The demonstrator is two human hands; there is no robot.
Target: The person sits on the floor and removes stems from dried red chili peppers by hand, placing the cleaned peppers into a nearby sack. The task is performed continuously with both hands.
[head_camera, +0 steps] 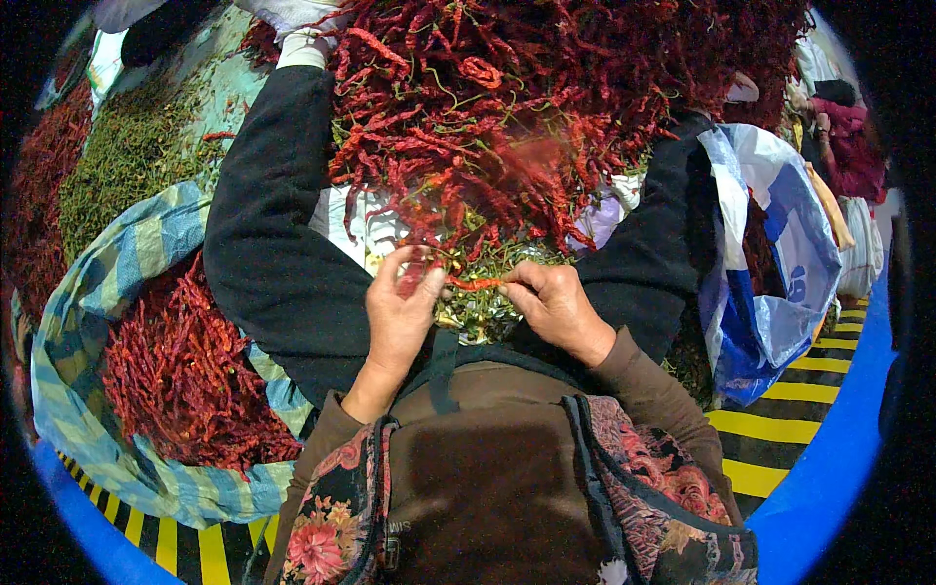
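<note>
Between my spread legs lies a large heap of dried red chili peppers, many with green stems. My right hand pinches one end of a single red chili between thumb and fingers. At the chili's other end is my left hand, its fingers curled around blurred red chili; whether it grips the same pod cannot be told. Loose green stems lie below both hands, close to my lap.
A green-and-blue striped woven sack holding red chilies stands at left, near a green stem pile. A blue-and-white sack stands at right. Another person is at upper right. Yellow-black striped flooring borders blue.
</note>
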